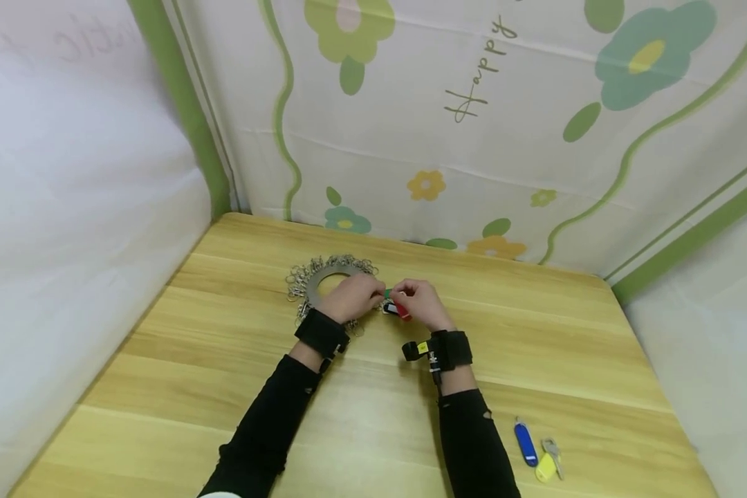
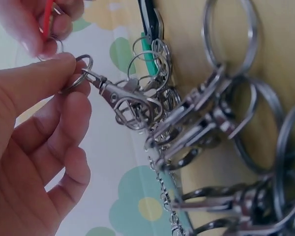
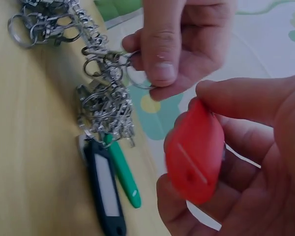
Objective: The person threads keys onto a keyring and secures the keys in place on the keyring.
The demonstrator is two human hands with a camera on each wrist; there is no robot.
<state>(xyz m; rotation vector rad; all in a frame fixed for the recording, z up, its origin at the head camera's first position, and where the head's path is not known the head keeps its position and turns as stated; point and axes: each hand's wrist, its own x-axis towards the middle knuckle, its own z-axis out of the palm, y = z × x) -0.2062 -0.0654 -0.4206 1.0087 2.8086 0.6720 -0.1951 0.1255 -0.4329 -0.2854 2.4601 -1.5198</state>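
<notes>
Red tag [image 3: 194, 160] in right grip [image 1: 420, 303] — left grip [image 1: 351, 296] pinches ring [image 2: 73, 78]; wall reads "Happy" [image 1: 481, 69].

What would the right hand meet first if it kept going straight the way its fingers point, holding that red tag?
Most likely the left hand, which pinches a small split ring just ahead of the right hand and its red tag. Depth is unclear, so the gap cannot be judged.

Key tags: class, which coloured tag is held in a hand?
The red tag, pinched in the right hand; the green tag and black tag lie on the table.
</notes>
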